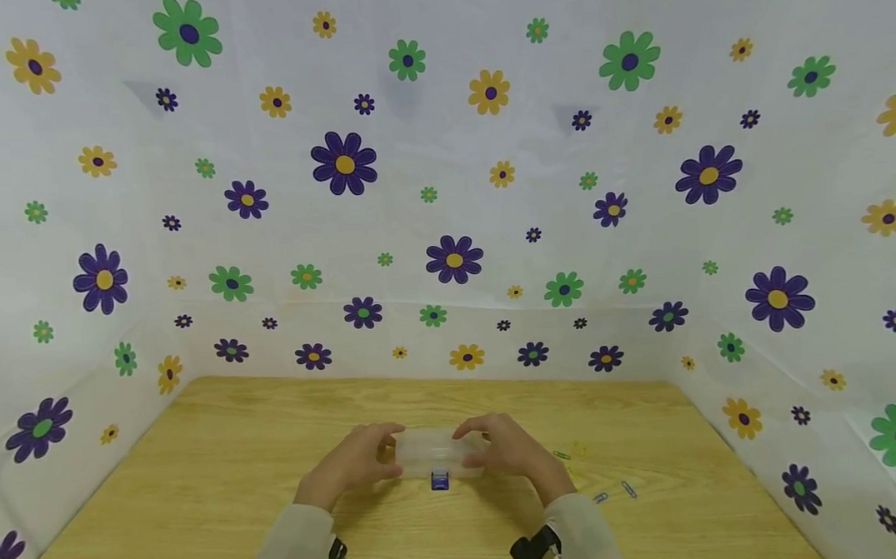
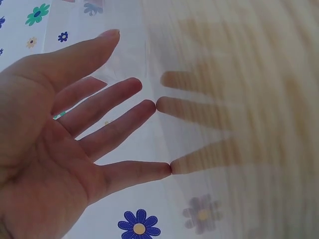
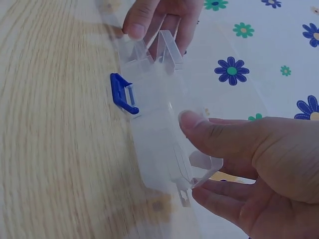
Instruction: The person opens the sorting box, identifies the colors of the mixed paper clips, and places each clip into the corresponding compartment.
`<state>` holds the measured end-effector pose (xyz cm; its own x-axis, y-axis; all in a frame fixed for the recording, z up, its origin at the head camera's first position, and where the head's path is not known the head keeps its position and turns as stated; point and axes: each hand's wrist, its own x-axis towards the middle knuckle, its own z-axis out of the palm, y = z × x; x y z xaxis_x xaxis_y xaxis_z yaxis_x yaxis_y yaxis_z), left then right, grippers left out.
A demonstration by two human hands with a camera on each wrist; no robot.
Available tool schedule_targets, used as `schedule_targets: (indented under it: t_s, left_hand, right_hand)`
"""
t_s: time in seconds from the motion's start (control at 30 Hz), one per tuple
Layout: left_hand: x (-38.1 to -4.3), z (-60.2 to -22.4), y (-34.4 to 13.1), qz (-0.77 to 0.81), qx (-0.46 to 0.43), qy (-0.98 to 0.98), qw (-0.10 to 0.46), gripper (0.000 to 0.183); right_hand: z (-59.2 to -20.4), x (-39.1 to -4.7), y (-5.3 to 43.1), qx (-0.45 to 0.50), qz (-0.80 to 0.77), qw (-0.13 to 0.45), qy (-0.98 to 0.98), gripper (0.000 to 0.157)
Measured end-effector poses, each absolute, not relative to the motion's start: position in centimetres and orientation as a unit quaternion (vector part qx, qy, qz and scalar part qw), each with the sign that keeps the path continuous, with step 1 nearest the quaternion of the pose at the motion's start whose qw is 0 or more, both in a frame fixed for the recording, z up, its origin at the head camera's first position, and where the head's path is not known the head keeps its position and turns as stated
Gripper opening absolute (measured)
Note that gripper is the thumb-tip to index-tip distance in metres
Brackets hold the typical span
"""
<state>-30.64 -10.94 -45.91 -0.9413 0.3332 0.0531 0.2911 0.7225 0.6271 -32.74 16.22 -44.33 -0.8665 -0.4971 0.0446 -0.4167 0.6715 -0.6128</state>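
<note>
A translucent plastic box [image 1: 435, 455] with a blue latch [image 1: 439, 481] lies on the table between both hands. The latch [image 3: 122, 94] is on its long side in the right wrist view. My right hand [image 1: 506, 445] grips one end of the box [image 3: 154, 124], its thumb [image 3: 199, 127] on top and fingers at the end wall. At the opposite end, my left hand [image 1: 358, 458] touches the box with fingers spread. In the left wrist view, that left hand [image 2: 75, 134] has straight fingers and a raised thumb, with fingertips mirrored in a glossy surface.
To the right of the right hand lie loose paper clips: a green one [image 1: 562, 455], yellow ones [image 1: 581, 450] and blue ones [image 1: 629, 489]. The wooden table [image 1: 223, 456] is enclosed by a white flowered sheet [image 1: 445, 204] at the back and sides.
</note>
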Motion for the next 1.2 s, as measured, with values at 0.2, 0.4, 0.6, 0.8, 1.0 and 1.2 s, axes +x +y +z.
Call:
schedule_targets:
  t_s: [0.2,0.4,0.6,0.8,1.0,1.2]
  left_hand:
    - [-30.5,-45.6,-11.2,0.345,0.174,0.922,0.036,0.056]
    - [-30.4,-45.7,-11.2,0.352,0.188,0.916,0.038,0.057]
    - [-30.4,-45.8,-11.0,0.357,0.161,0.920,0.035,0.052]
    - [-30.4,-45.8,-11.1,0.345,0.165,0.924,0.028,0.040]
    - [-30.8,-45.8,-11.3,0.332,0.189,0.923,0.037,0.053]
    - [-31.1,-45.8,-11.4,0.324,0.188,0.926,0.049,0.055]
  right_hand:
    - [-44.0,-33.0,16.8,-0.286,-0.353,0.070,0.888,0.026]
    - [-43.8,-32.9,17.2,-0.306,-0.351,0.045,0.884,0.030]
    - [-44.1,-33.2,16.8,-0.294,-0.358,0.006,0.886,0.033]
    - [-44.2,-33.8,16.5,-0.288,-0.375,-0.036,0.880,0.031]
    - [-44.1,-34.2,16.4,-0.280,-0.372,-0.035,0.885,0.029]
    - [-43.9,-34.9,16.4,-0.290,-0.377,-0.018,0.879,0.032]
